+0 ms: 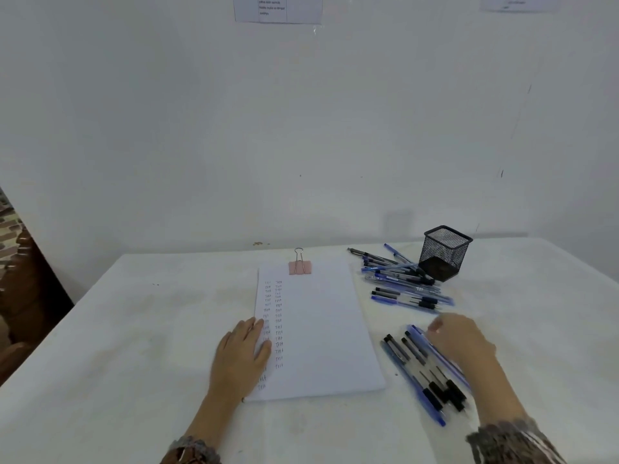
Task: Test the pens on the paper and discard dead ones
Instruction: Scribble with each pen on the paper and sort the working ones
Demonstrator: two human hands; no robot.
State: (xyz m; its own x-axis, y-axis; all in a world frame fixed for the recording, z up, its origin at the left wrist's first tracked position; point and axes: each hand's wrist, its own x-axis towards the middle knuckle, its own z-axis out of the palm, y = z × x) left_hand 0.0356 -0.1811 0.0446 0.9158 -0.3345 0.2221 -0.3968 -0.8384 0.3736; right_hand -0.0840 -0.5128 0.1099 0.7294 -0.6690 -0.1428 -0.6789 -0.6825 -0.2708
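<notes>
A white sheet of paper lies in the middle of the table, held by a pink binder clip at its top, with two columns of small test marks down its left side. My left hand rests flat on the paper's left edge, fingers apart. My right hand lies over a near group of blue and black pens to the right of the paper. Whether its fingers grip a pen is hidden and blurred. A second pile of pens lies farther back.
A black mesh pen cup stands at the back right, beside the far pile. The table has a white cloth and meets a white wall behind. Its left edge drops off near a dark patterned object.
</notes>
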